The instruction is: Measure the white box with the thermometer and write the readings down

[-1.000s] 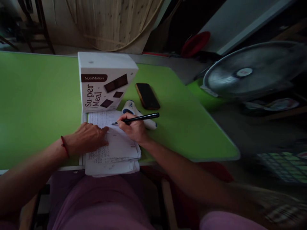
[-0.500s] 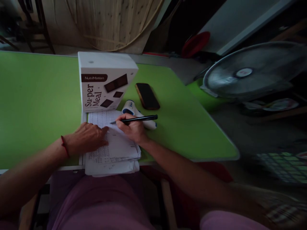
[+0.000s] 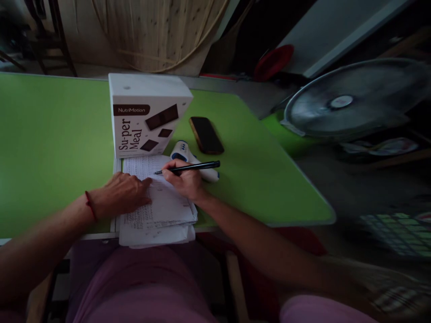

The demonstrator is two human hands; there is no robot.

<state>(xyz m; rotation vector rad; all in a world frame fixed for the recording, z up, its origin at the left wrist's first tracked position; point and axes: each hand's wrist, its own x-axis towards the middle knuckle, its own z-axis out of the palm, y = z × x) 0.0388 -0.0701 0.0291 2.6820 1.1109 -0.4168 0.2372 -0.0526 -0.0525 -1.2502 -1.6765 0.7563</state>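
Observation:
My right hand (image 3: 183, 180) is closed around a black pen (image 3: 202, 165), its tip at the upper part of a stack of handwritten papers (image 3: 170, 206). The sheets lie partly over the table's front edge. My left hand (image 3: 126, 193), with a red string bracelet (image 3: 90, 204) at the wrist, rests on the left side of the papers, fingers extended and holding nothing. Just behind my right hand lies a white and blue infrared thermometer (image 3: 180, 149), its handle partly hidden by the pen and hand. A white "Su-per Meal" box (image 3: 134, 92) stands upright behind the papers.
A dark phone in a brown case (image 3: 206, 134) lies right of the box on the green table (image 3: 50, 148). Beyond the table's right edge stands a large fan (image 3: 343, 103). A dark wooden chair (image 3: 50, 45) is at the far left.
Almost nothing differs. The whole view has shifted very slightly, while the pen and both hands keep their places on the papers.

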